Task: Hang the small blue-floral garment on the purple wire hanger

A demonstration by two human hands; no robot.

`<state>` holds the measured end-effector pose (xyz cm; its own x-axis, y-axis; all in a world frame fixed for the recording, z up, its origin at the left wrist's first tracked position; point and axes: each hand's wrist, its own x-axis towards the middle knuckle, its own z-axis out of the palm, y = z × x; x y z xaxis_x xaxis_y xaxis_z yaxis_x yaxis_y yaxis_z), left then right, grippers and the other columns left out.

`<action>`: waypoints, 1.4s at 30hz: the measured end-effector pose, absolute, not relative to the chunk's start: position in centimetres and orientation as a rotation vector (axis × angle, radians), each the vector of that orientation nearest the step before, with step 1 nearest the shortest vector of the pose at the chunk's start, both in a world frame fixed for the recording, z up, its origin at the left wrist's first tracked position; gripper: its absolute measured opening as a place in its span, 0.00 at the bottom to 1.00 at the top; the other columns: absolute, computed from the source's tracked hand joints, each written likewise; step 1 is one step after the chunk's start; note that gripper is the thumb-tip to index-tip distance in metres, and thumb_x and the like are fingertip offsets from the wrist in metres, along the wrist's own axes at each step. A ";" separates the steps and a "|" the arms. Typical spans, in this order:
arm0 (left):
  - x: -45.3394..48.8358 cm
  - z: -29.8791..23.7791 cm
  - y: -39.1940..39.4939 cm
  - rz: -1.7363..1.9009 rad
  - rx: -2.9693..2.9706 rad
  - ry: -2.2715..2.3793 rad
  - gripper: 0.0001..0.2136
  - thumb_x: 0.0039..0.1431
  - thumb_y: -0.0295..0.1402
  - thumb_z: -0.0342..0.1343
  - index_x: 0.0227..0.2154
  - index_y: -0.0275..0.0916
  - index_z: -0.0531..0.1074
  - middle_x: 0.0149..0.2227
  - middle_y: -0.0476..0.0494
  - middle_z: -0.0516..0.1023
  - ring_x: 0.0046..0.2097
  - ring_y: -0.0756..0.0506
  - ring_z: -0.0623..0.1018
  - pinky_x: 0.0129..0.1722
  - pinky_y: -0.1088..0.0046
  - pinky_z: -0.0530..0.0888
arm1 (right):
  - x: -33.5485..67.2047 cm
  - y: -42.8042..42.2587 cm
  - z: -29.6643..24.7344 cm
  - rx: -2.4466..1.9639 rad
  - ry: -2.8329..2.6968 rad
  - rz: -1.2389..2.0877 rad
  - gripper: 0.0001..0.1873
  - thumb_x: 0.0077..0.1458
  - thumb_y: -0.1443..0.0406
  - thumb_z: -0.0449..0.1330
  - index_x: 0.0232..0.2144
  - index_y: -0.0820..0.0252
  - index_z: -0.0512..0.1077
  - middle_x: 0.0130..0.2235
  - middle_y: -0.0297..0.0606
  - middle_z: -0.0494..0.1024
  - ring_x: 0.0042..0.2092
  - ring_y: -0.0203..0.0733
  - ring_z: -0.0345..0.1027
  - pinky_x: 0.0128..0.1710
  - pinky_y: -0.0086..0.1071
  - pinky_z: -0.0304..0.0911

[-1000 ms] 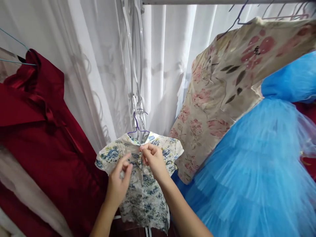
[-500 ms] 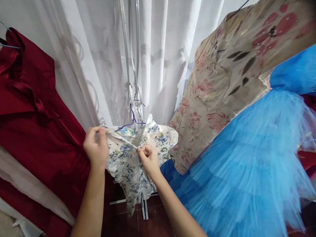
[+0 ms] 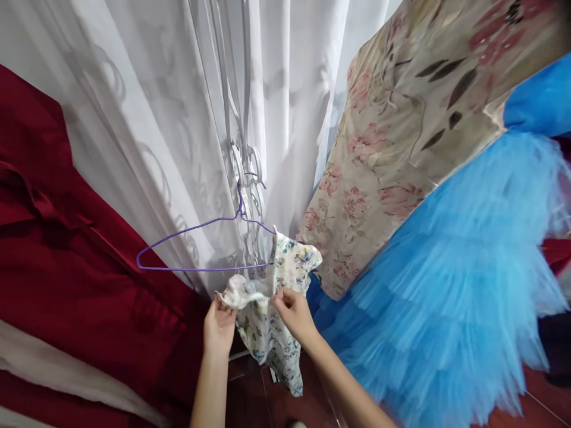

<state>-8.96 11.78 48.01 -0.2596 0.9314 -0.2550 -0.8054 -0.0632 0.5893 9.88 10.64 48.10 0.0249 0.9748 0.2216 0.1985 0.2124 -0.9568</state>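
Note:
A small white dress with blue flowers (image 3: 272, 333) hangs half off a purple wire hanger (image 3: 196, 246). Its right shoulder still sits on the hanger's right arm; the left arm of the hanger is bare. My left hand (image 3: 219, 327) pinches the freed left shoulder of the dress, fingers closed on the cloth. My right hand (image 3: 293, 315) grips the front of the dress near the collar. The hanger's hook is caught on a white metal grille (image 3: 247, 172) behind a sheer white curtain (image 3: 147, 119).
A dark red satin garment (image 3: 57, 255) fills the left side. A cream dress with pink flowers (image 3: 401, 137) and a blue tulle skirt (image 3: 450, 285) hang at the right. Dark red floor tiles (image 3: 250, 398) show below.
The left shoulder of the small dress has come off the hanger, leaving that arm bare. Both hands have dropped lower with the cloth, and the view has tilted down.

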 end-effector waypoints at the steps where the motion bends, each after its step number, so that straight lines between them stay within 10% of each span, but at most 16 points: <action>1: -7.9 48.2 11.1 1.634 0.236 0.730 0.05 0.58 0.29 0.56 0.27 0.36 0.74 0.30 0.44 0.77 0.35 0.46 0.78 0.41 0.68 0.75 | 10.2 10.5 48.3 -1.202 -1.511 0.850 0.12 0.55 0.58 0.60 0.25 0.59 0.68 0.21 0.30 0.65 0.25 0.36 0.58 0.27 0.29 0.54; 5: -4.6 50.1 8.6 1.477 0.661 0.754 0.08 0.58 0.37 0.60 0.34 0.38 0.75 0.33 0.46 0.74 0.36 0.48 0.75 0.39 0.73 0.72 | 10.4 9.5 50.2 -0.984 -1.798 0.816 0.16 0.51 0.56 0.65 0.40 0.58 0.72 0.38 0.38 0.74 0.40 0.45 0.66 0.42 0.35 0.60; 15: -1.8 48.5 6.7 0.909 1.454 0.943 0.23 0.59 0.40 0.59 0.57 0.47 0.65 0.56 0.40 0.71 0.59 0.39 0.70 0.59 0.62 0.65 | 16.5 7.6 51.3 -0.900 -1.579 1.281 0.16 0.61 0.55 0.55 0.28 0.60 0.68 0.29 0.33 0.66 0.31 0.38 0.57 0.32 0.30 0.57; 25: -4.1 46.7 4.3 1.057 1.538 1.336 0.19 0.52 0.42 0.63 0.48 0.46 0.78 0.54 0.41 0.75 0.59 0.33 0.69 0.62 0.56 0.62 | 27.0 18.2 61.5 -0.747 -1.861 0.822 0.12 0.51 0.58 0.65 0.23 0.60 0.74 0.33 0.38 0.72 0.35 0.43 0.65 0.37 0.34 0.60; 31: -5.9 51.6 3.5 1.133 1.631 1.295 0.14 0.60 0.39 0.55 0.46 0.42 0.76 0.45 0.43 0.78 0.47 0.39 0.76 0.51 0.66 0.72 | 21.4 25.7 63.4 -0.772 -1.774 1.388 0.19 0.43 0.52 0.69 0.19 0.61 0.72 0.21 0.33 0.70 0.24 0.37 0.62 0.27 0.31 0.60; 36: -11.6 52.7 3.7 1.133 1.774 1.585 0.11 0.53 0.36 0.61 0.40 0.43 0.78 0.35 0.45 0.77 0.38 0.43 0.75 0.43 0.69 0.74 | 18.5 25.0 62.6 -0.701 -1.755 1.692 0.20 0.45 0.53 0.68 0.36 0.62 0.78 0.34 0.41 0.81 0.35 0.44 0.74 0.36 0.33 0.68; 42: -20.3 56.6 7.8 1.275 1.793 1.504 0.06 0.39 0.28 0.68 0.20 0.43 0.76 0.29 0.45 0.77 0.43 0.40 0.76 0.66 0.56 0.52 | 19.6 23.5 63.7 -0.799 -1.844 1.624 0.18 0.44 0.54 0.70 0.32 0.62 0.81 0.38 0.47 0.82 0.39 0.51 0.77 0.37 0.35 0.70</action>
